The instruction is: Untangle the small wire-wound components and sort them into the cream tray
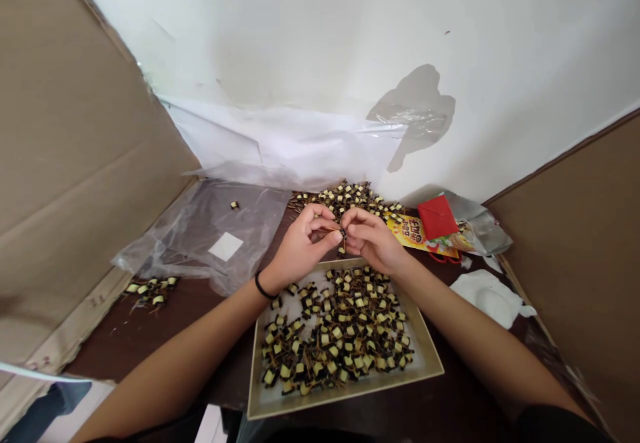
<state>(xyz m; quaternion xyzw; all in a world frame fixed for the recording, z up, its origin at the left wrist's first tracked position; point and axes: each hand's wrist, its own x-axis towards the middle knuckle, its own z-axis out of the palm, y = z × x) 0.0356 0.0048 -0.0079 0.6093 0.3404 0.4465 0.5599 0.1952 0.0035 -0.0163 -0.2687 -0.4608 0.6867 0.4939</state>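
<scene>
Shallow tray (425, 346) heaped with yellow-and-black parts (337, 331), left hand (304, 239) and right hand (374, 241) pinching one piece (342, 250) by its far rim

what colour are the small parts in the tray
The small parts are pale yellow and black, clearest in the head view.

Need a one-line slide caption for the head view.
Left hand and right hand handle a small wired component near a shallow tray of yellow-and-black pieces.

1. Side panel (75, 129): cardboard, matt, lightly creased.
2. Sheet (195, 229): clear plastic, glossy, wrinkled.
3. Table (197, 304): smooth, faint sheen.
4. Pouch (483, 219): foil-like, shiny.
5. Small parts (337, 331): copper-looking leads, matt yellow faces.
6. Tray (350, 389): smooth rim, material uncertain.
</scene>
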